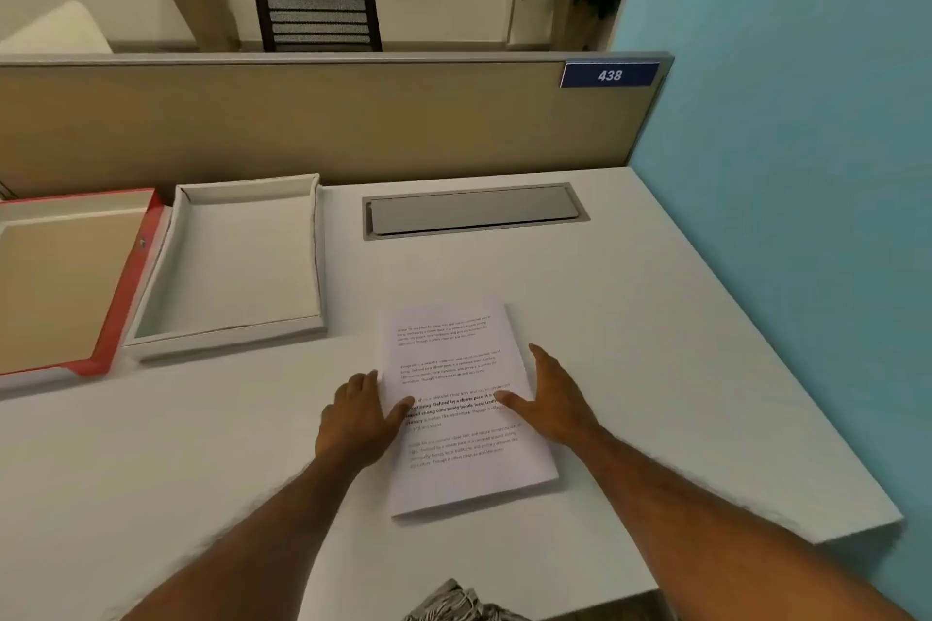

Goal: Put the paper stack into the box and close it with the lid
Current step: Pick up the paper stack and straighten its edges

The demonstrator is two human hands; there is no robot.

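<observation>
White desk [655, 318] with an open box [242, 262] and red-edged lid [126, 287] at far left; the paper stack [456, 419] lies well apart, near the front edge. The left hand [353, 419] and right hand [552, 398] bracket its long edges, fingers loosely spread with thumbs on the top sheet, not yet gripping; a loose lift could fan the sheets. Fingertips under the edges are hidden, and the lid is cut off at the frame.
</observation>
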